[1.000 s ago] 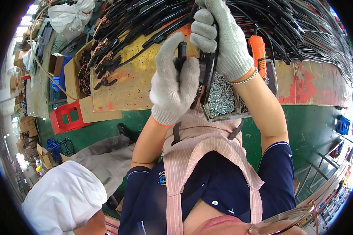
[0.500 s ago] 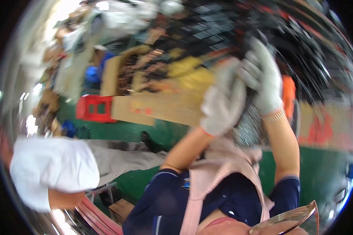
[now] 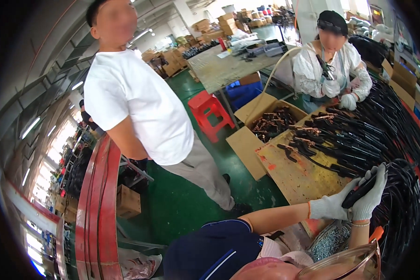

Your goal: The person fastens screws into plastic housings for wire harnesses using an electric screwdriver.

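Cables [image 3: 368, 135] on table [image 3: 287, 181], stool [image 3: 201, 105] left of carton [image 3: 247, 156]

From the wearer's head, near and above the yellow worktable [image 3: 295, 184], the fisheye camera faces obliquely past that table's end across the workshop.

The black piece [image 3: 358, 192] is partly covered by the left hand [image 3: 336, 204] and the right hand [image 3: 371, 198]. Individual metal fasteners [image 3: 329, 242] are too small to be made out, and their pile is partly hidden by the right forearm [image 3: 359, 235]. At the head, the standing person [image 3: 137, 112] is cut off by the upper edge.
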The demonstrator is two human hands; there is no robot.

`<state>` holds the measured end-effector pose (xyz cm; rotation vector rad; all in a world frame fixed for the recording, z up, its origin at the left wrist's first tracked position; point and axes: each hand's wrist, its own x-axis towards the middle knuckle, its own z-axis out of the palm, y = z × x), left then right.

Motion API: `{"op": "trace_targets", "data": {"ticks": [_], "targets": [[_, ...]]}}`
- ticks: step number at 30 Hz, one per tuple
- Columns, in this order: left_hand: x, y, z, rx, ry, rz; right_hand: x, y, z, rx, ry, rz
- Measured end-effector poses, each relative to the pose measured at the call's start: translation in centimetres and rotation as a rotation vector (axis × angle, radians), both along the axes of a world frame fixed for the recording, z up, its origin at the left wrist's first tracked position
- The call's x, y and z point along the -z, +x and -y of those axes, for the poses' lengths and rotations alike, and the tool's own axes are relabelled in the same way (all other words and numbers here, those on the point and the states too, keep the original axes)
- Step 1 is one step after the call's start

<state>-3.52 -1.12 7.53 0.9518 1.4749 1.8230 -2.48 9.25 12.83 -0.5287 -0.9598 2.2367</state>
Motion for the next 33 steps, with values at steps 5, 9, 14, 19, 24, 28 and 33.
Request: {"op": "trace_targets", "data": {"ticks": [5, 9, 14, 19, 24, 28, 33], "targets": [[2.4, -0.1, -0.7, -0.169, -0.079, 0.456, 0.5, 1.2, 0.2, -0.046, 1.191, 0.297], [4.1, -1.4, 1.2, -0.114, 0.289, 0.884, -0.2, 8.0, -3.3, 0.030, 1.646, 0.331], [4.0, 0.7, 1.0, -0.190, 0.412, 1.028, 6.7, 18.3, -7.0, 0.145, 1.422, 0.783], [5.9, 3.7, -1.7, -0.347, 0.097, 1.016, 9.6, 20.6, -4.1, 0.172, 1.596, 1.095], [6.2, 3.7, -1.7, -0.344, -0.008, 1.028, 10.6, 20.8, -4.5, 0.212, 1.253, 1.113], [5.9, 4.2, -1.8, -0.339, 0.014, 1.004, 9.7, 19.6, -5.5, 0.145, 1.154, 1.291], [6.6, 4.5, -2.4, -0.355, -0.075, 0.885, 9.9, 19.0, -7.3, 0.083, 0.924, 1.302]]}}
